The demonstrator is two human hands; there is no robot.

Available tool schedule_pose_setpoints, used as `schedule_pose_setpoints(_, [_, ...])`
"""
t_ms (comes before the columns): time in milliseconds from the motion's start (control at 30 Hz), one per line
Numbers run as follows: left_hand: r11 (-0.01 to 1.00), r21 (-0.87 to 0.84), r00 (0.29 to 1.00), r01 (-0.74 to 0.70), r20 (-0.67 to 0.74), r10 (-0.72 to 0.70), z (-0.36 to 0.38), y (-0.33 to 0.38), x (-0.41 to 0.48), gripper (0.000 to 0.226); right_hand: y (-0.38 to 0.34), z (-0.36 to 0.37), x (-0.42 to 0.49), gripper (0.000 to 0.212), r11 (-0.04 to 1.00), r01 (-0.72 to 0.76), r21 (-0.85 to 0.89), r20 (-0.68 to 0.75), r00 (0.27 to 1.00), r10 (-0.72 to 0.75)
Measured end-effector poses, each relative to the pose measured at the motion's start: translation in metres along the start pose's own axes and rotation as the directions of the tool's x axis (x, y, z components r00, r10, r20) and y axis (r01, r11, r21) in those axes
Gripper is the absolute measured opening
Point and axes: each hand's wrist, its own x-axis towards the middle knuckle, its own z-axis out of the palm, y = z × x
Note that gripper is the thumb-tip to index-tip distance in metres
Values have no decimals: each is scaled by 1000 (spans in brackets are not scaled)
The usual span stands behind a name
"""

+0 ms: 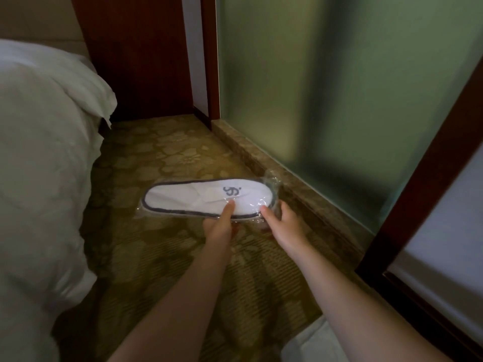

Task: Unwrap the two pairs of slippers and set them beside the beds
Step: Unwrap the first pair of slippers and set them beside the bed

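A narrow strip of patterned carpet (183, 158) runs ahead, hemmed in on both sides. On the left the bed (39, 152) bulges in, its white duvet hanging down to the floor. On the right a frosted glass wall (326, 87) rises from a stone sill (261, 158), and a dark wooden frame (423, 178) cuts diagonally across the near right corner. Straight ahead, a dark wood panel (136, 53) closes off the far end of the aisle.

In the middle, held above the carpet, is the wrapped pair of slippers (206, 198): white, flat, edged in grey, a grey logo on top, lying crosswise with the toe end to the right. They sit inside a clear plastic bag (270, 182), sealed around them, with loose film crinkling up at the right end and a little spare film at the left. Only the top slipper shows; what lies beneath it cannot be told.

The left hand (218, 226) comes up from below, grip closed on the near edge of the packet, thumb pressed on top. The right hand (285, 220) pinches the plastic at the toe end, thumb on top, fingers curled underneath.
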Motion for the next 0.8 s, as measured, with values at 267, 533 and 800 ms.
schedule_pose_setpoints(267, [999,-51,997,3,-78,-7,-12,2,10,55,10,5,-1,47,798,378,-468,-28,897,-442])
schedule_pose_setpoints(533, [996,-62,995,-61,-85,55,-1,-13,13,59,20,11,-3,40,453,547,-704,235,781,-579])
schedule_pose_setpoints(800, [998,-19,995,-64,-76,63,-6,-17,18,63,30,8,-1,20,459,552,-696,230,777,-585])
